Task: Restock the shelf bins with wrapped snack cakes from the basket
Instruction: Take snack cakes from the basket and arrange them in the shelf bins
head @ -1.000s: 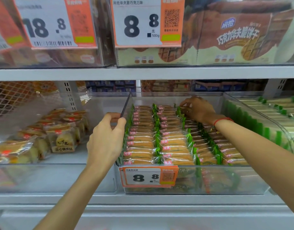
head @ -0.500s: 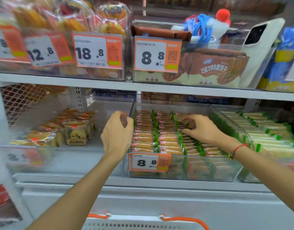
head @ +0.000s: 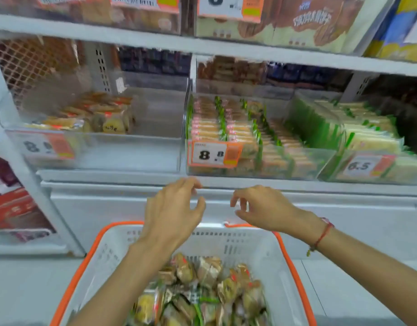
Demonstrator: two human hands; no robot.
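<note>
Head view: your hands have left the middle bin (head: 226, 161) and now hang empty above the basket (head: 283, 255).

Your left hand (head: 173, 214) and right hand (head: 265, 209) hover apart, fingers loosely curled, touching nothing. Wrapped snack cakes (head: 202, 292) lie heaped in the basket; more fill the middle bin in rows. Its price tag (head: 214, 154) reads 8.8; the tag to the right (head: 365, 165) reads 6.5.

We are holding both forearms out ahead of us, converging toward the middle. Our left hand (head: 172, 208) is hanging with fingers loosely curled, gripping nothing. Our right hand (head: 261, 208) is doing likewise, thumb and fingers slack, a red cord (head: 321, 236) circling its wrist.
</note>
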